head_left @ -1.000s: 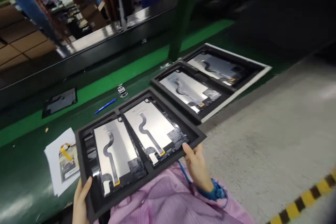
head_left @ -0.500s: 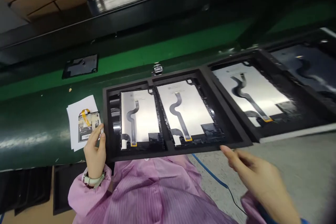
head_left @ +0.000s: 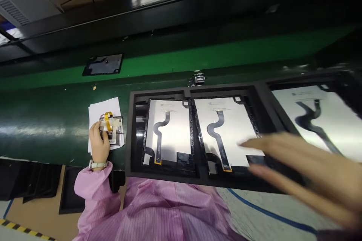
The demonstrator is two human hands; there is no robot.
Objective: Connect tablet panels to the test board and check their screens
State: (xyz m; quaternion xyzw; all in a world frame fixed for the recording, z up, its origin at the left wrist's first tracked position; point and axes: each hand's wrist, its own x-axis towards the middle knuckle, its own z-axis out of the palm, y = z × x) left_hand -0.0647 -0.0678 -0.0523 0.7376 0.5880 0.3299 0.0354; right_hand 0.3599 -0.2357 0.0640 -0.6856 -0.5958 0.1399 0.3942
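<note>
A black foam tray (head_left: 129,135) lies on the green conveyor belt in front of me, holding two silver panels (head_left: 173,128) with dark flex cables. My left hand (head_left: 98,141) rests on a small part with a yellow flex cable (head_left: 111,125) that lies on a stack of white sheets (head_left: 98,107), fingers curled over it. My right hand (head_left: 305,169) hovers blurred over the tray's right side, fingers stretched out and holding nothing.
A second tray with a silver panel (head_left: 319,113) sits to the right. A dark plate (head_left: 103,64) lies on the far green strip, a small metal piece (head_left: 198,79) behind the tray. Black foam pieces (head_left: 31,184) are stacked below the belt at left.
Both hands let go of the tray, which now rests on the belt. My left hand moved onto the small part on the sheets; my right hand swung over the tray. My view turned left.
</note>
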